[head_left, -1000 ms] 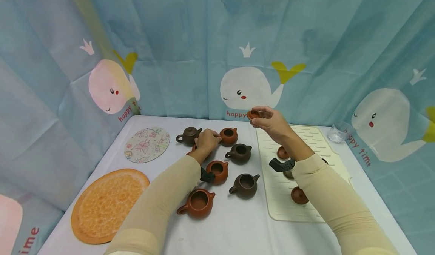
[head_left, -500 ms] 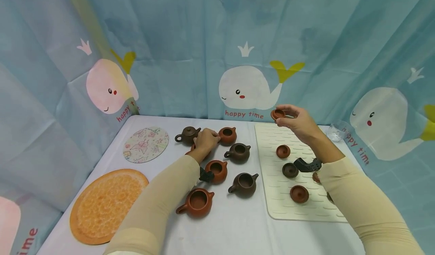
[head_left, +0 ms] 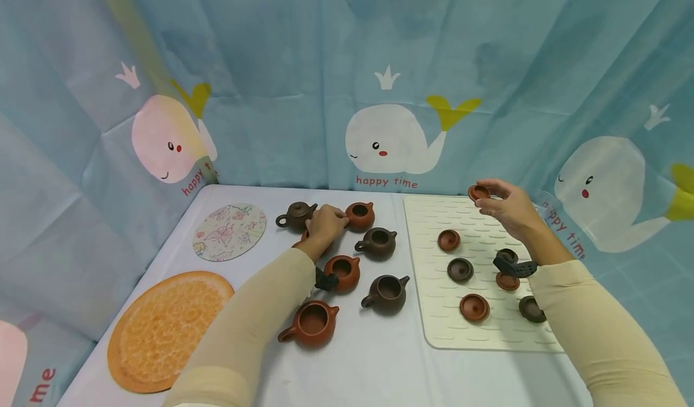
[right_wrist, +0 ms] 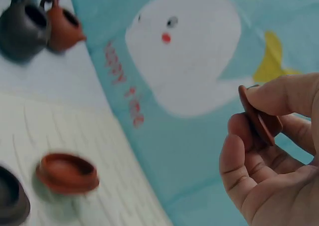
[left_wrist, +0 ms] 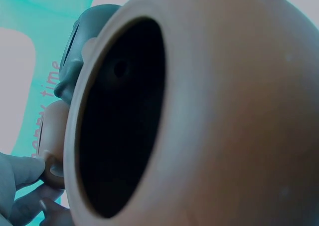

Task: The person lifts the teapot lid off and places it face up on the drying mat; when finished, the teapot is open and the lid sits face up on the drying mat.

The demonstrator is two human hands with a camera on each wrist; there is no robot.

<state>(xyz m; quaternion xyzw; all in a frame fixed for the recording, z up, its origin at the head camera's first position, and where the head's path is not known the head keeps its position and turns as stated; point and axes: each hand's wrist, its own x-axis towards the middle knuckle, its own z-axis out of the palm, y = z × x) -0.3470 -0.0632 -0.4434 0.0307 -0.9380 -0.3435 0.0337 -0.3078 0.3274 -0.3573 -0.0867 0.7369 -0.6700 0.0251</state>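
Note:
My left hand (head_left: pixel 327 223) pinches the handle of the small red-brown teapot (head_left: pixel 360 216) at the back of the table. That teapot stands lidless, with its mouth upward. In the left wrist view the thumb and fingers (left_wrist: pixel 22 171) grip its handle, partly hidden by a much nearer teapot (left_wrist: pixel 224 106). My right hand (head_left: pixel 509 209) holds a red-brown teapot lid (head_left: pixel 479 194) by its edge above the far right of the cream mat (head_left: pixel 423 220). In the right wrist view, thumb and fingers pinch this lid (right_wrist: pixel 260 118).
Several lids lie on the mat, among them a red one (head_left: pixel 474 307) and a dark one (head_left: pixel 460 270). More open teapots stand mid-table, including a dark one (head_left: pixel 385 294). One dark teapot (head_left: pixel 296 215) wears its lid. Two round mats, floral (head_left: pixel 230 231) and orange-brown (head_left: pixel 170 329), lie left.
My right hand has carried the lid rightward from near the teapots to over the mat's far right. My left hand keeps its grip on the teapot handle.

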